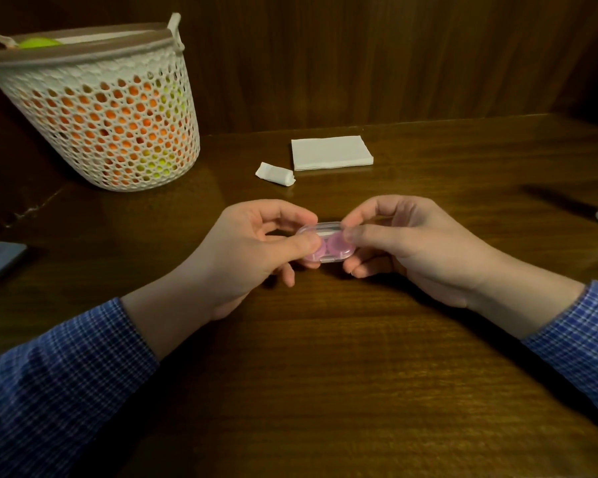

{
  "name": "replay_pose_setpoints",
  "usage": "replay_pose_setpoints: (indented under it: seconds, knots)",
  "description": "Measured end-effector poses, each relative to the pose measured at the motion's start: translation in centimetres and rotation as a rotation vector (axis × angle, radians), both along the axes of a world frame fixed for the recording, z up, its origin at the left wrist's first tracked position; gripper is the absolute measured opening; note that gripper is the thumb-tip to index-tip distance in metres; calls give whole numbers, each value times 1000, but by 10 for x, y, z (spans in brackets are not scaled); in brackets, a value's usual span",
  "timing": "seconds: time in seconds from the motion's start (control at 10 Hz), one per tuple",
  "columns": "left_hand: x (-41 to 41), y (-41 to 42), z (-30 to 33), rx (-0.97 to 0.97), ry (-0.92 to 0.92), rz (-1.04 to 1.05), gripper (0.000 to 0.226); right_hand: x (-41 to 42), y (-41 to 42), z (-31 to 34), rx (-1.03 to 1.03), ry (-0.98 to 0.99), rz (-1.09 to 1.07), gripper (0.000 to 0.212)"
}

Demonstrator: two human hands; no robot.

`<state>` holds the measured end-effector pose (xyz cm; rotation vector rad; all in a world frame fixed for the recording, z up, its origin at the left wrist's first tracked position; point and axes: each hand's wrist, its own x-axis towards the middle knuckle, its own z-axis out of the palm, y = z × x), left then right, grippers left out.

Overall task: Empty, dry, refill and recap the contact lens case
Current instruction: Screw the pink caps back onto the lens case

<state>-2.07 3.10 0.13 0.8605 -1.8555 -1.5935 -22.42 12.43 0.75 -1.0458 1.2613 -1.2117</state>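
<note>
On a dark wooden surface (325,339) against panelled walls, the left hand (252,250) and right hand (404,243) each close their grip on an end of a clear contact lens case (327,244), held just above centre. Both pink caps (337,243) appear seated. A crumpled tissue (275,174) and folded tissue stack (330,152) lie at twelve o'clock, yet whether emptying lies ahead or recapping is done cannot be told.

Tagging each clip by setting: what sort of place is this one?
Probably a home desk or alcove: a dark wooden table against wood panelling, a mesh basket of balls, folded tissues, and a contact lens case in hand.
</note>
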Motion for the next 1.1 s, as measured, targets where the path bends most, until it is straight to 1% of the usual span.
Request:
replay_pose_setpoints:
  seconds: [0.1,0.2,0.3,0.4,0.5,0.6,0.7,0.8,0.9,1.0,1.1]
  knots:
    - [0,-3,0,0,-13,16,46,1,2,-3,-117,191,2,45]
    - [2,-9,1,22,-16,22,42,4,3,-6,-339,585,27,43]
    - [5,-17,0,-78,-77,45,29,6,-6,-7,-454,786,18,32]
    - [6,-27,-1,-378,-174,115,28,8,-26,-6,-463,853,7,32]
    - [10,-36,0,-704,-297,118,32,14,-55,-9,-409,897,-33,23]
    - [14,-47,0,-822,-384,118,33,22,-82,-14,-377,933,-57,19]
    - [18,-57,-2,-830,-508,104,31,29,-96,-19,-357,991,-14,18]
    - [19,-64,-5,-812,-525,85,31,30,-101,-22,-355,1022,-12,18]
    - [20,-67,-7,-818,-505,78,30,31,-100,-22,-361,1036,-11,18]
    - [21,-67,-7,-813,-503,74,30,31,-97,-23,-379,1017,-23,22]
    - [24,-63,-5,-819,-482,77,30,29,-86,-19,-360,970,-128,32]
